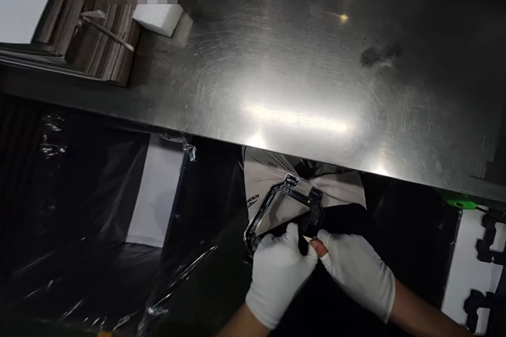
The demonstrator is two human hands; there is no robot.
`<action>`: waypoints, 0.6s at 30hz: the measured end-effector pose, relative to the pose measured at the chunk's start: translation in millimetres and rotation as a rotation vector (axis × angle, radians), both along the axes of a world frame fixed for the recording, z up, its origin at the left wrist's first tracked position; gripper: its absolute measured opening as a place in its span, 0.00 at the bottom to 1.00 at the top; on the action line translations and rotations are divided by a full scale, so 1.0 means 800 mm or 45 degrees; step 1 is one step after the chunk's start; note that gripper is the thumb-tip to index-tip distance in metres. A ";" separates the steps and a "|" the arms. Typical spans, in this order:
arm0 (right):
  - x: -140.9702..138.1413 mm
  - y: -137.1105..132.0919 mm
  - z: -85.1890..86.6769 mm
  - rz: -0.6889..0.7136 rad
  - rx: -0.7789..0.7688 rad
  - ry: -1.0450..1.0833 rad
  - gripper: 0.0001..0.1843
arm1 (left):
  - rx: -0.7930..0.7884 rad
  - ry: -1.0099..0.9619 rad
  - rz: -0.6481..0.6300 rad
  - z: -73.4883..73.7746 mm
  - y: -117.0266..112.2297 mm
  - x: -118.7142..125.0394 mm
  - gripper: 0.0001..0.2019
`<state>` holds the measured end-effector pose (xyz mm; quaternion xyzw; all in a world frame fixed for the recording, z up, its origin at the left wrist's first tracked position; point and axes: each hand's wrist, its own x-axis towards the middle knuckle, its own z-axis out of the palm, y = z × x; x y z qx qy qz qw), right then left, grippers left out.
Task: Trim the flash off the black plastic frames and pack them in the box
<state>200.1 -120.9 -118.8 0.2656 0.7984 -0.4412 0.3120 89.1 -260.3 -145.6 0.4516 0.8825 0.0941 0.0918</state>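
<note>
Finds black frame (298, 196) tilted above dark clothing (348, 218), just beside the edge of the metal surface (336, 84), not resting on it. Notes left-hand grip (280, 274) closed around the frame's lower part, right-hand grip (356, 268) narrowed to a pinch on a small pale piece (307, 239), too small to identify. Rates a drop as possible: appears to rely mainly on left-hand grip, without firm backing in view. Could twist or crack along the slender sides under a hard pull at the pinch. Could nick bare right thumb (319, 248) on any sharp edge there. Might also knock a corner against the surface on a careless lift.
</note>
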 end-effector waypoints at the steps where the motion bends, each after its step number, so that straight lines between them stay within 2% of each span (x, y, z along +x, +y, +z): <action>1: 0.000 -0.002 0.000 -0.014 -0.004 -0.021 0.32 | 0.010 0.014 -0.004 0.000 0.001 0.000 0.08; 9: -0.001 -0.012 0.001 -0.119 0.011 -0.124 0.32 | 0.034 0.096 -0.016 -0.001 0.003 -0.001 0.13; 14: 0.003 -0.015 -0.003 -0.153 0.062 -0.073 0.36 | 0.044 0.083 -0.004 -0.004 0.000 0.004 0.17; 18: 0.013 -0.005 -0.008 -0.291 -0.044 0.046 0.38 | -0.092 -0.064 0.092 -0.001 0.002 0.002 0.15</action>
